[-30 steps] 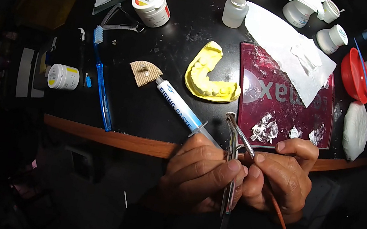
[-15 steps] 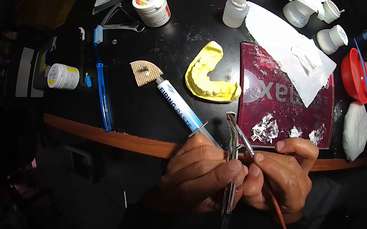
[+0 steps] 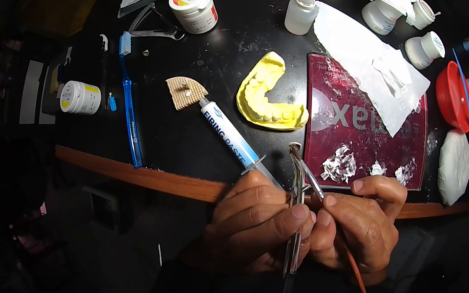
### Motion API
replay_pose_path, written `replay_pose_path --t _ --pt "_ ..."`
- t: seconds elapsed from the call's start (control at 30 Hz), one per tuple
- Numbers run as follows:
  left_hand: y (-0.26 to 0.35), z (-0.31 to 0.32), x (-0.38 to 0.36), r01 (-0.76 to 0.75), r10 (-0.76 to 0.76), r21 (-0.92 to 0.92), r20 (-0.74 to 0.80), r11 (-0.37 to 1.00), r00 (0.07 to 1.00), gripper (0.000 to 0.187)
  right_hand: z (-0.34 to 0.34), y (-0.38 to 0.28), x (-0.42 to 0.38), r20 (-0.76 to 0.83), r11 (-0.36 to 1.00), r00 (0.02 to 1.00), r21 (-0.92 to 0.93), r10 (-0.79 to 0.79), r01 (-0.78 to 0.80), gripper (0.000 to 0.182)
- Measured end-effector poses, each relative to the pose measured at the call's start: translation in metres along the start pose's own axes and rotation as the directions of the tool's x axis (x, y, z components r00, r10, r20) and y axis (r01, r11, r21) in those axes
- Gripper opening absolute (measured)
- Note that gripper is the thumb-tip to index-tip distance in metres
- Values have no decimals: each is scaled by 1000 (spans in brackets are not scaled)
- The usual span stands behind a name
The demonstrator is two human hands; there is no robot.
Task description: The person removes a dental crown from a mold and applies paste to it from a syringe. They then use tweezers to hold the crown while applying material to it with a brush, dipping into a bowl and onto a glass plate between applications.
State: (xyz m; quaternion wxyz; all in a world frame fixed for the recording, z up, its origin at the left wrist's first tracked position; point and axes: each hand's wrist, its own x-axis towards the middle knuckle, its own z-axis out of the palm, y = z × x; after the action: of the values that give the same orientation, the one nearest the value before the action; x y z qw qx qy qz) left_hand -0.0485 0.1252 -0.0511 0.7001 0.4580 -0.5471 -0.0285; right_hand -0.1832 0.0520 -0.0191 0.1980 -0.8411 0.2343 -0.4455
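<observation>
Metal tweezers [image 3: 295, 248] are pinched in my left hand [image 3: 262, 221], their tips pointing up the table. At those tips is a small pale piece, too small to make out. My right hand [image 3: 359, 228] grips a thin brush [image 3: 355, 267] with a reddish-brown handle and silver ferrule; its dark bristles touch or nearly touch the piece. Just above lies a yellow dental model [image 3: 257, 98]. A dark red palette [image 3: 363, 148] with white paste smears sits beyond my right hand. The firing paste syringe [image 3: 230, 136] reaches down to my left hand.
Left are a blue toothbrush [image 3: 128, 111], a beige honeycomb tray [image 3: 185, 92] and white jars [image 3: 194, 8]. Behind stand a dropper bottle [image 3: 301, 13] and a white tissue [image 3: 370, 64]. A red bowl [image 3: 454, 98] and a white wrapped lump [image 3: 454, 168] are at right.
The brush tip has shifted very slightly at the tweezer tips. Both hands keep almost the same pose and grip.
</observation>
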Motion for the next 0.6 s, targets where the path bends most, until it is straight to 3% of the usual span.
replay_pose_path --t 0.23,0.6 --pt "-2 5 -2 -15 14 -16 -54 1000 998 42 0 0 0 -5 1000 1000 -1 -6 6 18" --pt "-3 -1 -3 -18 18 -19 2 1000 1000 44 -1 -1 0 -5 1000 1000 -2 0 0 15"
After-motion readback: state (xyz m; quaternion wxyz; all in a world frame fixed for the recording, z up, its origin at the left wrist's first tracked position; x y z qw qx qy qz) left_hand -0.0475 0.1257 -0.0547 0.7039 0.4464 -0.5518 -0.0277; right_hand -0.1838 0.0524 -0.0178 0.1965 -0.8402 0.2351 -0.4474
